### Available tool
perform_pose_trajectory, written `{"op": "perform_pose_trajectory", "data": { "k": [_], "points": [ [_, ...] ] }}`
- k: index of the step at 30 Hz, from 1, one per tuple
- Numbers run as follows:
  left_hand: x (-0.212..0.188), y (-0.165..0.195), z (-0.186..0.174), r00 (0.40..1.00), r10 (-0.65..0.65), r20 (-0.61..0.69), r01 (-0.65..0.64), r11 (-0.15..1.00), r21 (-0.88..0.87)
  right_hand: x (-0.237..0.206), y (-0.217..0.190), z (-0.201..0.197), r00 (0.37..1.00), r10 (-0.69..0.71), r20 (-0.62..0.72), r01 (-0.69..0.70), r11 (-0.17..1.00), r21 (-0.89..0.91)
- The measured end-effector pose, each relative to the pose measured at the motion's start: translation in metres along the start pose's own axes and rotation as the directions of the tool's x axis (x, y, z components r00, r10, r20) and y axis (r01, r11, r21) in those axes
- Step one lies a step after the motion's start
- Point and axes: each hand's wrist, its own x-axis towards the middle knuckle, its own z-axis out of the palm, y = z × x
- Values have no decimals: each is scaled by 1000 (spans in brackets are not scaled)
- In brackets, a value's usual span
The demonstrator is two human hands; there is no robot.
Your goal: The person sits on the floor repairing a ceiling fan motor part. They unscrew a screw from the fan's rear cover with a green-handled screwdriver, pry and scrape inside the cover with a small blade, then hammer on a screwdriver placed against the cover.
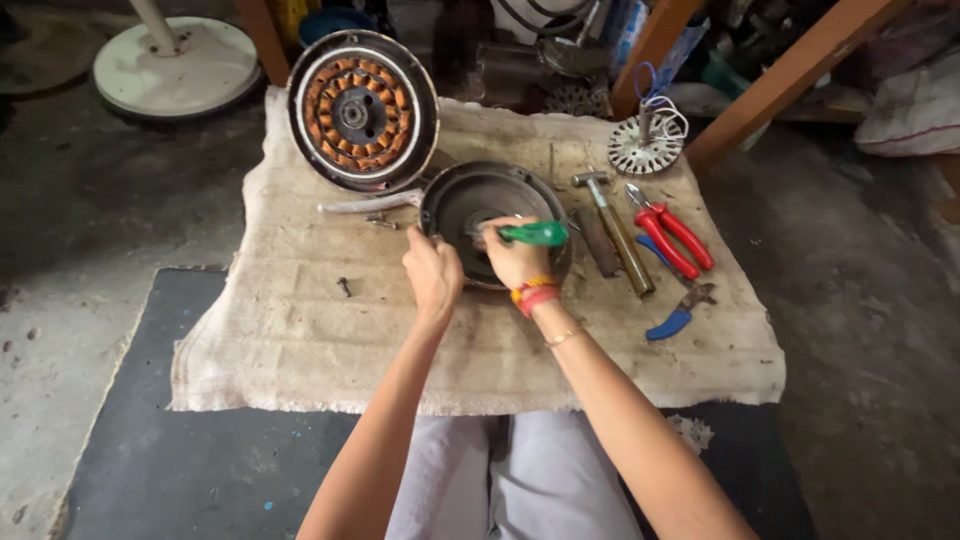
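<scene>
A white round fan base (178, 68) stands far left on the floor. A motor half with copper windings (362, 110) leans on the beige cloth (300, 340). The left hand (433, 274) pinches the dark round motor cover (478, 200); the right hand (515, 258) grips a green-handled screwdriver (530, 234) over it. Hammer (615, 230), then red pliers (672, 236), lie right.

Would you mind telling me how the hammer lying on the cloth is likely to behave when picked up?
The hammer looks stiff and probably head-heavy, given its metal head on a long handle. Its rounded handle might roll a little, though the rough cloth beneath should likely damp that.
</scene>
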Motion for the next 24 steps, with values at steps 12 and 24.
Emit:
{"op": "perform_pose_trajectory", "data": {
  "k": [12,24],
  "points": [
    [0,-2,-1,996,-9,87,0,994,111,11,-3,-2,977,151,149,-193,926,324],
    [-1,-10,-23,951,-154,268,105,977,188,0,-2,-11,996,-66,64,66,998,4]
  ]
}}
